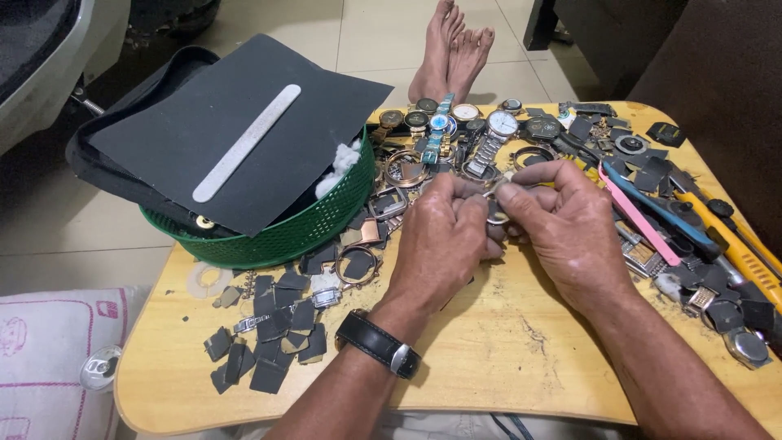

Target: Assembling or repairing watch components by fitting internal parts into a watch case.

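Two hands over wooden table [489, 358]: green basket [277, 232] w/ dark sheet [204, 122] at left, watches [468, 122] at far edge. L hand [436, 244] & R hand [562, 224] both pinched on small metal watch part [495, 202], mid-table.
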